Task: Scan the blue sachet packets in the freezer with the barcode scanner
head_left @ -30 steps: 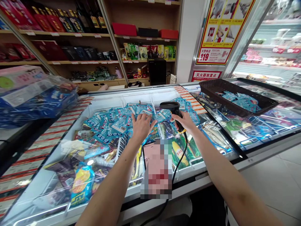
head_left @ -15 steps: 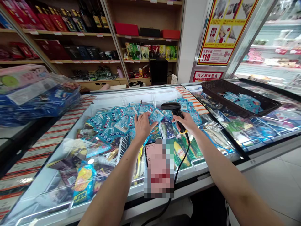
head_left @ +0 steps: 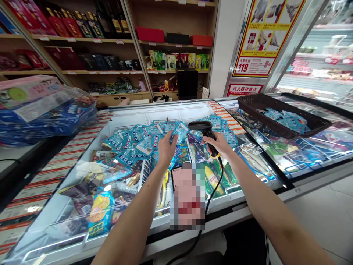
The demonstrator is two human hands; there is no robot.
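My left hand pinches a small blue packet by its lower left edge, with a white barcode label facing up. In my right hand is a black barcode scanner, gripped by its handle; its head points left, close to the packet. A cable runs down from the handle. Around and behind my left hand, many similar blue packets lie spread over the glass top of a chest freezer. A phone, its screen partly blurred out, rests on the near side between my forearms.
A brown basket holding more blue packets stands on the freezer at the right. Plastic-wrapped packages sit at the far left. Shelves with goods rise behind. Price labels line the freezer's left divider.
My left hand has raised and tilted the blue packet, so it stands slightly higher and further left, beside the scanner head. The right hand with the scanner has hardly moved.
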